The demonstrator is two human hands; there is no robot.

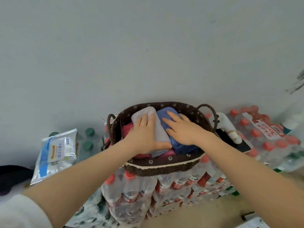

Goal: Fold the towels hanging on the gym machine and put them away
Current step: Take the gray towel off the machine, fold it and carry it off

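Left hand [144, 135] and right hand [182, 129], fingers flat, press folded towels [160, 129] half-hidden in the basket [164, 168].

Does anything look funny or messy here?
A little. The basket sits on stacked packs of water bottles, its front edge sticking out past them. The left hand presses a grey towel, the right hand a blue towel. Nothing is spilled.

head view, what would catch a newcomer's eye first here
Two bare hands press folded towels into a dark brown woven basket at centre: the left hand on a pale grey folded towel, the right hand on a blue folded towel. The basket sits atop stacked packs of red-capped water bottles.
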